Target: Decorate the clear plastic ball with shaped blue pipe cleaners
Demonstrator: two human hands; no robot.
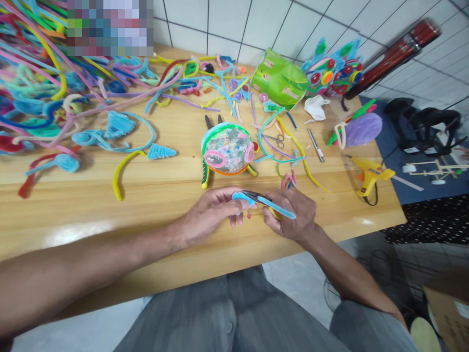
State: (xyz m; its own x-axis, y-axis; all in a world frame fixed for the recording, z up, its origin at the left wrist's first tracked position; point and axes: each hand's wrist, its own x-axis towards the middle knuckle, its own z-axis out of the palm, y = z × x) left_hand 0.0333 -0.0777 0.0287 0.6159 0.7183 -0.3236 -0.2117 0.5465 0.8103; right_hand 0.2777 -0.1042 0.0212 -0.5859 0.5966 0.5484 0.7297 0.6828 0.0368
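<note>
My left hand [216, 208] pinches a small blue piece of folded pipe cleaner [242, 198] above the front part of the table. A straight blue pipe-cleaner end [278, 208] reaches from there across the fingers of my right hand [295, 210]. That right hand is closed round a pair of pliers [252, 195], whose dark jaws meet the blue piece; a bit of yellow handle shows, the rest is hidden. Just beyond my hands is a round clear dish [229, 151] with a green and orange rim and pink rings. Another tool with green-and-yellow handles [205, 176] lies partly under it.
A large heap of coloured pipe cleaners [40, 98] covers the left side. Behind the dish is a green packet [280, 78]. At the right lie scissors [276, 141], a cutter knife [315, 145] and a yellow glue gun [370, 176] near the table's right edge.
</note>
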